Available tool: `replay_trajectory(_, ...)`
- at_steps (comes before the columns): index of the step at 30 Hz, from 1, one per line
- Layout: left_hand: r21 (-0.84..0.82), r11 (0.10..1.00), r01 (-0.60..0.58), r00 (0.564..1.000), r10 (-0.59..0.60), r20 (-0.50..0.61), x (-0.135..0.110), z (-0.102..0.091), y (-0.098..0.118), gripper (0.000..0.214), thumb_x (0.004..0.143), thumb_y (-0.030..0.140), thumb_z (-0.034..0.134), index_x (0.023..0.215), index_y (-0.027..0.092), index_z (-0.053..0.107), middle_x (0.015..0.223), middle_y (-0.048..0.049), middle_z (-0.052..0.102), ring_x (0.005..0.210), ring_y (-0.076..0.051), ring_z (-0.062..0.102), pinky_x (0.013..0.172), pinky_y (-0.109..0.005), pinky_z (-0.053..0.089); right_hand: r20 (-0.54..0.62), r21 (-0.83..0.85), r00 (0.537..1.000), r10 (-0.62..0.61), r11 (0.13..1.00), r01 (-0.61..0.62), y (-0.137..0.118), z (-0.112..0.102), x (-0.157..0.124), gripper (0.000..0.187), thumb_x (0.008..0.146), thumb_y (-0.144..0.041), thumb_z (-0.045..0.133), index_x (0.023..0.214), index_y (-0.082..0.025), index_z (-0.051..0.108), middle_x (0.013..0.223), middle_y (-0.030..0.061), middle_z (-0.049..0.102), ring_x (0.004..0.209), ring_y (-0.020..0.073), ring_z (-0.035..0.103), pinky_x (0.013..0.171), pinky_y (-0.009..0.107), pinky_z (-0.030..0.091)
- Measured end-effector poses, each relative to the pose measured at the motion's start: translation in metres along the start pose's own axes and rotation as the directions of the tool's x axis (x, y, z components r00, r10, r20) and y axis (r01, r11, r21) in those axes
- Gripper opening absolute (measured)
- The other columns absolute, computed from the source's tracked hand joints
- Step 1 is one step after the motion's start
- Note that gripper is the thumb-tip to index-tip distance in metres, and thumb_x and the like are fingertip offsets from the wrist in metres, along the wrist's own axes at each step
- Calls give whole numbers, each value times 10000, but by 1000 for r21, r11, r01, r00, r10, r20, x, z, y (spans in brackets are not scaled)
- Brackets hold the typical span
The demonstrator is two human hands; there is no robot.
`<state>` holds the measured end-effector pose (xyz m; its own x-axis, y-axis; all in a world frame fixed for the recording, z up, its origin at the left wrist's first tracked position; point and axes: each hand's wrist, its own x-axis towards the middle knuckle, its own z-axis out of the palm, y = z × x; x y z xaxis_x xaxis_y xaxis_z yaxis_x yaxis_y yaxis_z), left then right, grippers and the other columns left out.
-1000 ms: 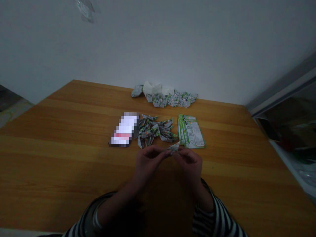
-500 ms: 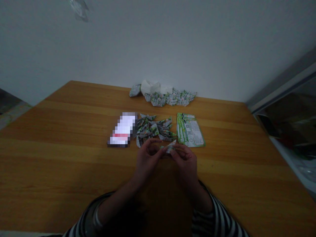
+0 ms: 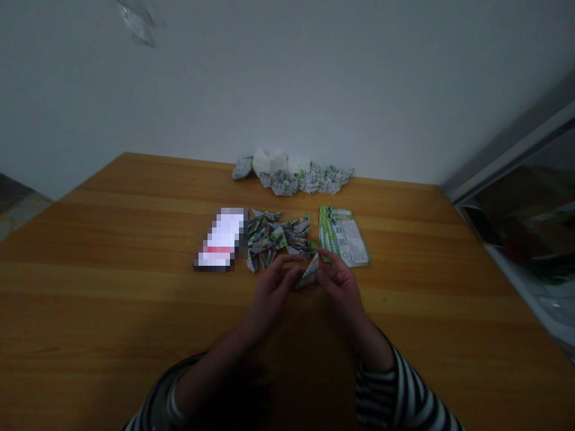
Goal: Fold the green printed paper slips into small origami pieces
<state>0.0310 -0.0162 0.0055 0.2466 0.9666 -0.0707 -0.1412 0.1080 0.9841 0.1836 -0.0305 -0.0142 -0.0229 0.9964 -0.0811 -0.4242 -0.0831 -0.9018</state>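
Between my two hands is a small folded piece of printed paper [image 3: 309,272], tilted with a point toward the upper right. My left hand [image 3: 275,287] pinches its left side between thumb and fingers. On the other side, my right hand [image 3: 340,286] has its thumb and fingers closed on the right edge. Just beyond my hands lies a pile of folded paper pieces [image 3: 278,234], green and white with print. A stack of flat green-and-white printed sheets [image 3: 348,239] rests to the right of the pile. My fingers hide parts of the held paper.
A phone [image 3: 222,236] with a lit, pixelated screen lies left of the pile. Along the wall sit more folded paper pieces [image 3: 309,181] and crumpled white tissue [image 3: 269,160]. The wooden table [image 3: 112,257] meets the wall behind; a shelf-like unit stands at the right.
The folded paper has turned to a steeper slant and shows a larger face. My right fingers have shifted up along it, and my left fingers have closed in slightly. The view has shifted a little.
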Motion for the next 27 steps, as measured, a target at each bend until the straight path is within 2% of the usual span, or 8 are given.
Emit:
replay_trajectory(4,22,1000,-18,998,17,53,4,-4,-1,283,798,340,732,1007,153,696,967,-81,767,846,-204,725,752,-288,587,63,-41,998,0,999,3,3,5,-3,417,825,-323,714,1227,-275,614,939,10,778,804,174,733,738,295,582)
replay_trajectory(9,-12,998,58,998,-58,19,3,-4,-2,341,863,388,651,1106,157,713,1107,-105,749,835,-201,730,694,-288,602,13,-105,998,-66,992,67,10,1,0,268,822,-313,712,1085,-259,700,1080,33,758,1002,203,709,897,347,556)
replay_trajectory(13,-20,996,88,995,-87,46,4,-5,-3,333,825,333,703,1116,173,723,1086,-91,763,857,-202,739,726,-289,606,23,-176,994,-105,978,107,12,-3,0,234,857,-314,670,1084,-275,715,1106,30,750,1036,209,698,936,374,545)
replay_trajectory(18,77,997,4,1000,-1,-29,6,-8,-3,264,802,251,711,1049,175,764,1101,-73,764,1051,-238,707,950,-350,553,51,-377,976,-213,900,217,8,2,-4,295,909,-296,600,1187,-280,698,1248,42,696,1198,219,624,1060,404,474)
replay_trajectory(22,203,976,-73,995,85,-50,6,-9,-7,229,827,238,680,1029,188,776,1063,-70,775,1002,-240,721,932,-366,560,92,-460,971,-220,855,238,9,7,-7,418,945,-312,554,1360,-272,582,1394,44,597,1337,221,512,1131,419,407)
replay_trajectory(27,336,906,-255,967,247,68,3,-5,-17,324,875,130,567,1142,202,737,1118,-86,753,1018,-215,705,934,-349,552,6,-535,978,-209,826,179,13,9,-9,426,960,-348,530,1369,-237,575,1383,59,604,1324,235,526,1130,432,408)
